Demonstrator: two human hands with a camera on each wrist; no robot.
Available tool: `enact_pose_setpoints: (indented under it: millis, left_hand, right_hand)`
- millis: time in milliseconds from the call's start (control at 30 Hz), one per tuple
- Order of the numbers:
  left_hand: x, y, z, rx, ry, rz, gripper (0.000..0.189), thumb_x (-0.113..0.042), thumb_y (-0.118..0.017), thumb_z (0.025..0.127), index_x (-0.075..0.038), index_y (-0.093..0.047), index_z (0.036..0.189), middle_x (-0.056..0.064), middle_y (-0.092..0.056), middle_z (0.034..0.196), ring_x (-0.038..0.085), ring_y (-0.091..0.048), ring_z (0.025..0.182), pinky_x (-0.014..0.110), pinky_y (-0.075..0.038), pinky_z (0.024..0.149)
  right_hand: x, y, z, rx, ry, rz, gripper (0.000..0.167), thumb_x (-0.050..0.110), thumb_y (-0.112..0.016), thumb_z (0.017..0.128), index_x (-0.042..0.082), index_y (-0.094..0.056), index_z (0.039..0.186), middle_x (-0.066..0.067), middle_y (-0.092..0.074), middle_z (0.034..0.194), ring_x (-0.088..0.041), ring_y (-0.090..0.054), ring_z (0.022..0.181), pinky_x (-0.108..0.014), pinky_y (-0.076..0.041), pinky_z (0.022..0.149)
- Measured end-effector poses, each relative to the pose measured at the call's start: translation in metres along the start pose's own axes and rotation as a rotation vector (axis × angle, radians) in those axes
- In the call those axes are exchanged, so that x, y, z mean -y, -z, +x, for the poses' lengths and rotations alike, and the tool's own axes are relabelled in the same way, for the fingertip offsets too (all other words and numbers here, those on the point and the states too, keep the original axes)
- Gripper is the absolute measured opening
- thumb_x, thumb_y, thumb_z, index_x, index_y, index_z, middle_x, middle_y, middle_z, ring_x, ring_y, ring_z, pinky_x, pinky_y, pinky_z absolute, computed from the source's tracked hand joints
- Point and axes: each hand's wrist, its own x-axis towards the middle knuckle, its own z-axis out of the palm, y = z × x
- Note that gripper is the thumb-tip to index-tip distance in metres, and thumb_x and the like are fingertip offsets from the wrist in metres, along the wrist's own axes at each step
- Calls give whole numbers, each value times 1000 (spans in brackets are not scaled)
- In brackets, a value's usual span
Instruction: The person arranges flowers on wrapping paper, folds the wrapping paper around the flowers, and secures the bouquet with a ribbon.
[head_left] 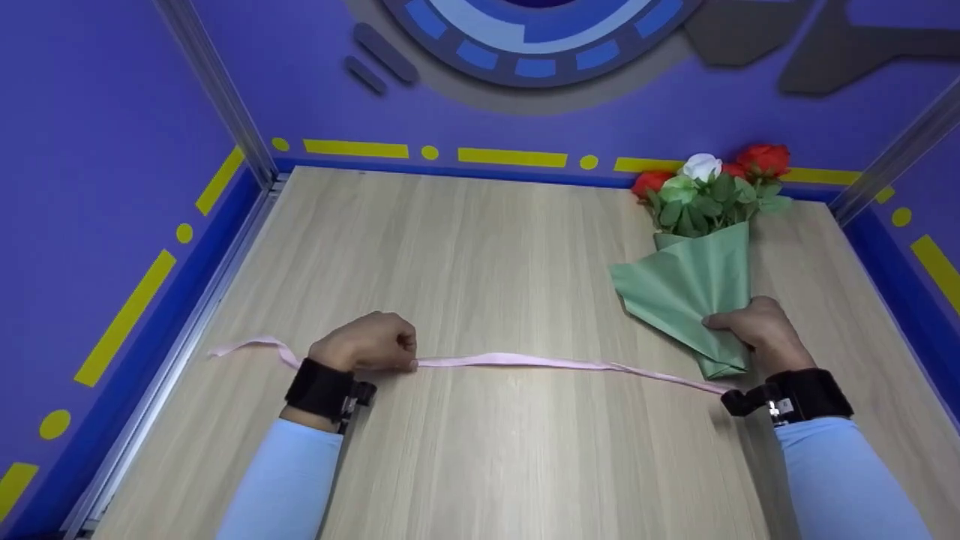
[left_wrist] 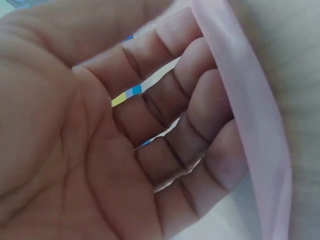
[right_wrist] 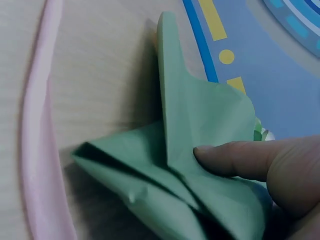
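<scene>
One pink ribbon (head_left: 517, 360) runs from left to right across the wooden table (head_left: 450, 465), its left end wavy, its right stretch passing out of sight by the black strap (head_left: 814, 394). The left hand (head_left: 367, 341), fingers curled, pinches it left of the middle. Over on the right, the right hand (head_left: 761, 330) grips the near end of some green wrapping paper (head_left: 694, 277), thumb on top; red and white flowers (head_left: 703, 166) show at its far end.

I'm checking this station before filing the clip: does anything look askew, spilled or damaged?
Nothing looks spilled or damaged. Only the pink ribbon looks slightly askew: left of the left hand, its loose end bends in a wave, while the stretch toward the bouquet runs nearly straight.
</scene>
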Motion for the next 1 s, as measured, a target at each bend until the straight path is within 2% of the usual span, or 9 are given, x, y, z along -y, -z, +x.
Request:
enact_pose_setpoints:
  millis: [167,267,400,533,633,767,867,1000]
  left_hand:
    - [0,1,0,-6,18,-12,15,-26,-83,89,-20,-73,80,-4,-66,80,16,-55,70,31,-44,62]
    - [0,3,1,-25,19,-32,12,-25,-83,89,-18,-73,87,-3,-68,85,17,-58,75,31,-47,66]
    - [0,6,2,-83,16,-73,14,-24,-80,93,-15,-72,98,0,-70,89,17,-60,76,32,-49,69]
    - [-8,8,6,-208,14,-112,15,-27,-73,99,-12,-72,105,2,-70,91,16,-61,74,31,-49,68]
    - [-21,11,13,-314,-19,-162,14,-26,-69,102,-13,-72,106,2,-70,92,15,-60,76,31,-49,69]
    - [-47,11,25,-405,-77,-293,10,-21,-68,103,-12,-72,105,1,-68,87,14,-61,73,29,-48,66]
    - [-72,8,37,-429,-94,-429,9,-18,-67,104,-10,-71,105,2,-67,87,18,-67,75,28,-54,65]
    - [-106,0,57,-402,-61,-621,20,-21,-66,105,-7,-64,118,8,-69,101,30,-73,94,31,-62,76]
  right_hand:
    - [-6,-1,1,10,-43,73,61,28,-80,94,-8,-47,130,-10,-52,118,-16,-57,98,-22,-53,78]
    - [-8,-2,0,39,-55,159,52,28,-79,95,-3,-48,124,-4,-56,111,-13,-59,95,-24,-55,80]
    - [-5,-11,-4,44,-46,394,45,16,-81,93,3,-47,118,5,-63,98,-9,-66,88,-27,-60,80]
    - [4,-27,-10,9,-10,608,47,5,-83,90,3,-48,121,6,-67,94,-10,-69,86,-28,-62,78]
    - [16,-40,-16,-15,1,701,50,4,-83,89,5,-48,123,4,-66,101,-11,-69,90,-29,-62,80]
    - [32,-62,-20,-72,50,693,49,6,-82,91,4,-49,126,1,-62,110,-11,-67,94,-25,-59,83]
    - [45,-82,-23,-118,96,655,50,7,-79,92,0,-48,132,-2,-59,115,-11,-66,97,-21,-58,85]
    - [62,-108,-29,-136,122,671,59,7,-77,93,-5,-45,141,-7,-56,122,-14,-64,102,-22,-57,88]
